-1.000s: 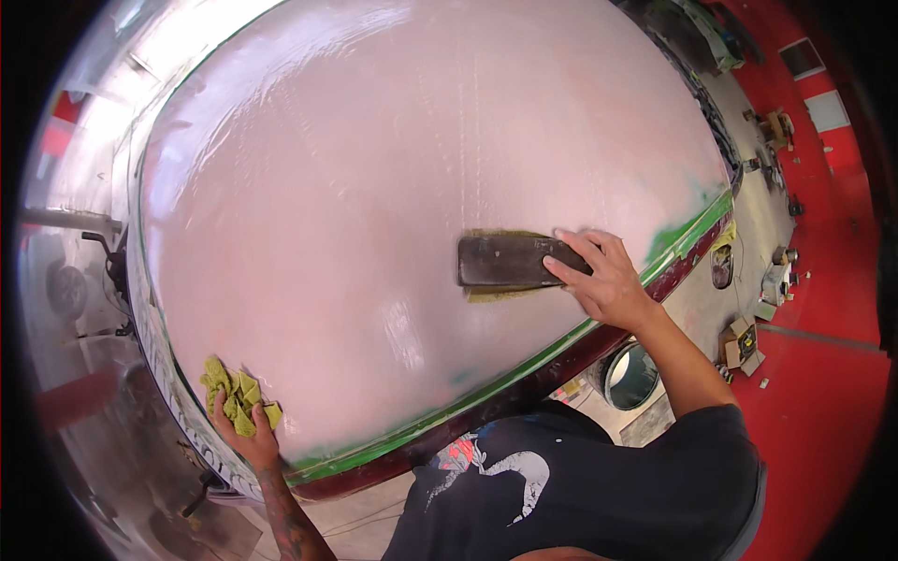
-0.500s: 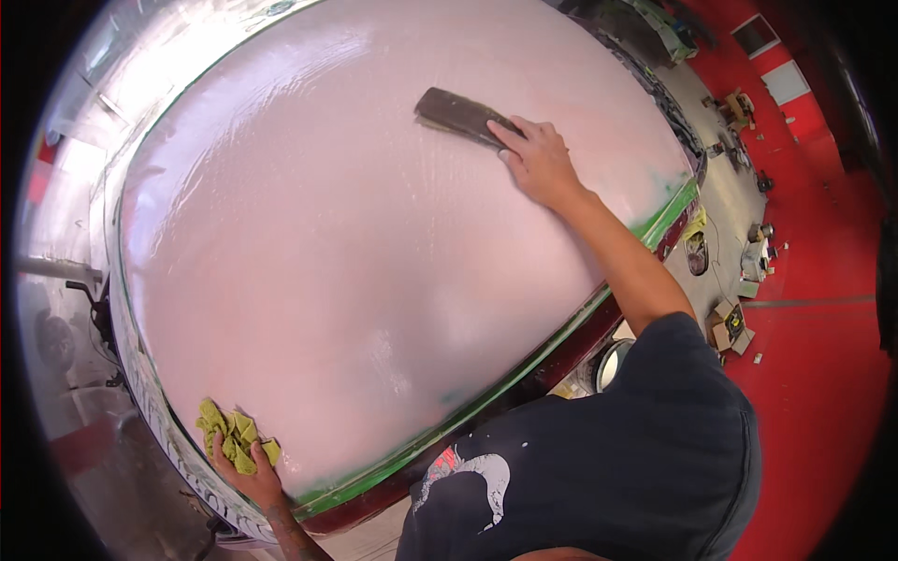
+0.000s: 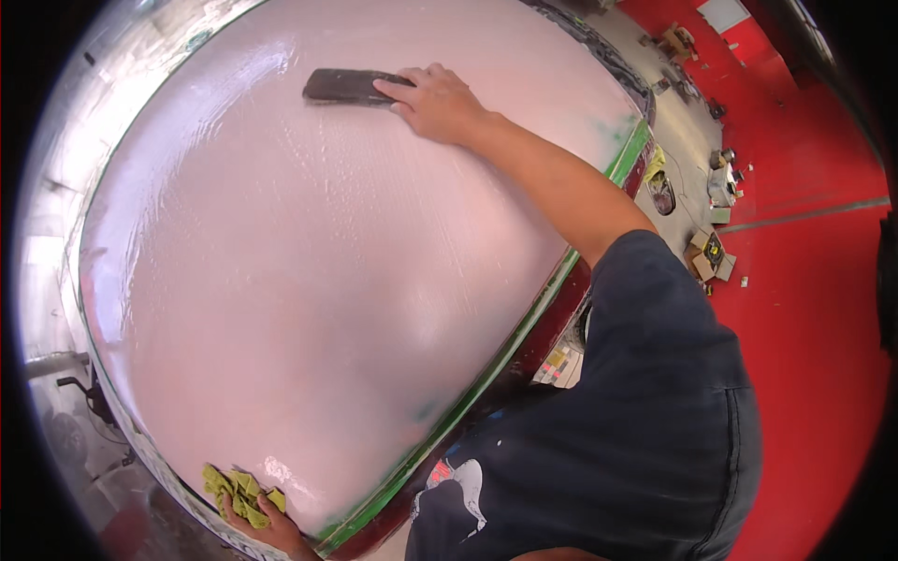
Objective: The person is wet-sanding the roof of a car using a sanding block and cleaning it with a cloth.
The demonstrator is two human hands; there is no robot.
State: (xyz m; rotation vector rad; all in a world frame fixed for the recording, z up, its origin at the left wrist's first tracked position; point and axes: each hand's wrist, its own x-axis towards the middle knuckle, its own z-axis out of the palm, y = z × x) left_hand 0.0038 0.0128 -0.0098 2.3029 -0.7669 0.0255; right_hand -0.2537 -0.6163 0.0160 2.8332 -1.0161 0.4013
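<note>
A dark, long sanding block (image 3: 348, 87) lies flat on the wet, pinkish-white car panel (image 3: 281, 243). At its right end, my right hand (image 3: 440, 105) grips it, arm stretched far across the surface. Down at the near left corner, my left hand (image 3: 267, 530) has its fingers round a crumpled yellow-green cloth (image 3: 243, 494), which rests on the panel. Water streaks and drops show over the panel between the two hands.
Green masking tape (image 3: 486, 381) runs along the panel's near right edge, above a dark red body side (image 3: 524, 379). Beyond it are a red floor (image 3: 804, 280), an opened cardboard box (image 3: 711, 255) and several small items. A black lever-like part (image 3: 89, 393) stands at the left.
The sanding block and my right hand have moved left and slightly farther away, and the block has turned nearly level. My left hand still holds the cloth at the corner. The view has shifted.
</note>
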